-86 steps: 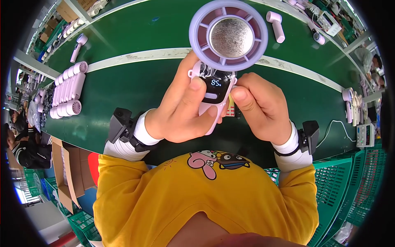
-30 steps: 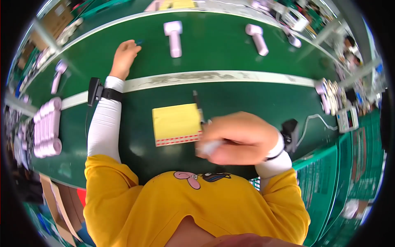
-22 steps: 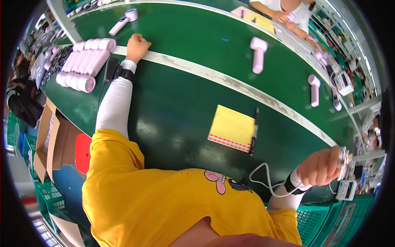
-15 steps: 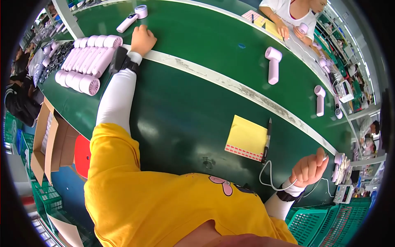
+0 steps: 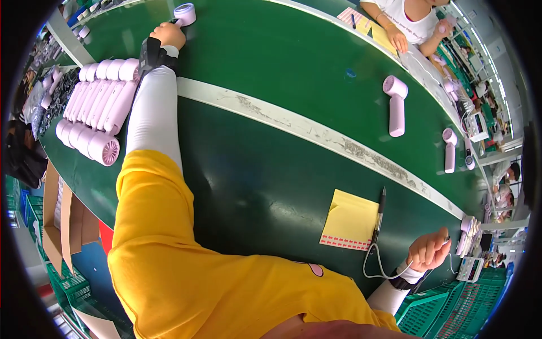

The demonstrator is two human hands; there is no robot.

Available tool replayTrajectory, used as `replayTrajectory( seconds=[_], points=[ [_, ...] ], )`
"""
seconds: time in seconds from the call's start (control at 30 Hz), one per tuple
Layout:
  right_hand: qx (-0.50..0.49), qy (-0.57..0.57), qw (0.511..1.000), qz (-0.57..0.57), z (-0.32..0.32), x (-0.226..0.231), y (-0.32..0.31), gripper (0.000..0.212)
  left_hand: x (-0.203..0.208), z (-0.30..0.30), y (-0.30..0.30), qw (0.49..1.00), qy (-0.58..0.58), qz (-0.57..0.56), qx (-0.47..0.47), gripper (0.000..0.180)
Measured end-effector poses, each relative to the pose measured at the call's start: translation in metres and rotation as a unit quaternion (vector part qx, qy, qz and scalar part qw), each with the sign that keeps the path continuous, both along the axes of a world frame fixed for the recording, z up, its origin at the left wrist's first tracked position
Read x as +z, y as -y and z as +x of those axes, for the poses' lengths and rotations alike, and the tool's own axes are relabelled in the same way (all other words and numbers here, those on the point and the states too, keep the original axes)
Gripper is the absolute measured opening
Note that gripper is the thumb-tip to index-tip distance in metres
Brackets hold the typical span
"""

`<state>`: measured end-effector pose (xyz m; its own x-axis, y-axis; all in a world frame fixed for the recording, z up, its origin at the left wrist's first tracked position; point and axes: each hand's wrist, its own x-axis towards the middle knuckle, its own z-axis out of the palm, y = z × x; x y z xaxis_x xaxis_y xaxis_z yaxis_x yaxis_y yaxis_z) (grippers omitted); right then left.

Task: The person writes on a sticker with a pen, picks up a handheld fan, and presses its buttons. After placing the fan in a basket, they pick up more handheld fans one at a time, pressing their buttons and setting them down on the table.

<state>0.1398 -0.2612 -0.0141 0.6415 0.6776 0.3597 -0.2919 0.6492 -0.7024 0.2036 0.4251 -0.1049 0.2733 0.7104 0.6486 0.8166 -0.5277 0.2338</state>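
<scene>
At the far left, my left hand (image 5: pixel 169 36) is closed over the handle of a pale pink handheld fan (image 5: pixel 184 13). Only the fan's round head shows past my fingers. On the right, my right hand (image 5: pixel 430 251) is raised at the table's edge, its fingers pinched on the end of a white cable (image 5: pixel 371 275). The cable loops below that hand toward a pen (image 5: pixel 380 210), which lies beside a yellow notepad (image 5: pixel 351 219). Several pink fans (image 5: pixel 107 105) are stacked in rows left of my left forearm.
A white strip (image 5: pixel 316 140) divides the green table (image 5: pixel 254 169). Two single fans lie beyond it, a nearer one (image 5: pixel 397 107) and a farther one (image 5: pixel 449 150). A co-worker (image 5: pixel 415 25) sits across. Green crates (image 5: pixel 420 313) stand low right; a cardboard box (image 5: pixel 70 220) is low left.
My left hand has moved away from me and to the left, onto the fan's handle, and has closed on it. My right hand still pinches the cable. The whole view has shifted.
</scene>
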Motion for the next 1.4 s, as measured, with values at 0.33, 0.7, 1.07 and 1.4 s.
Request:
replayTrajectory(
  seconds=[0.33,0.7,1.07,1.4],
  points=[
    [0.037,-0.059,0.998,0.001,-0.012,-0.002,-0.011,0.024,0.053,-0.069,0.211,0.585,0.346,-0.512,-0.525,0.036],
    [0.078,-0.051,0.996,-0.015,-0.030,-0.005,-0.017,0.026,0.089,-0.144,0.367,0.407,0.208,-0.601,-0.656,0.039],
    [0.027,-0.102,0.989,-0.105,-0.041,-0.004,-0.020,0.026,0.091,-0.170,0.431,0.333,0.154,-0.681,-0.634,0.044],
    [-0.098,0.030,0.949,-0.297,-0.062,-0.015,-0.051,0.029,0.092,-0.184,0.461,0.326,0.126,-0.675,-0.650,0.044]
  ],
)
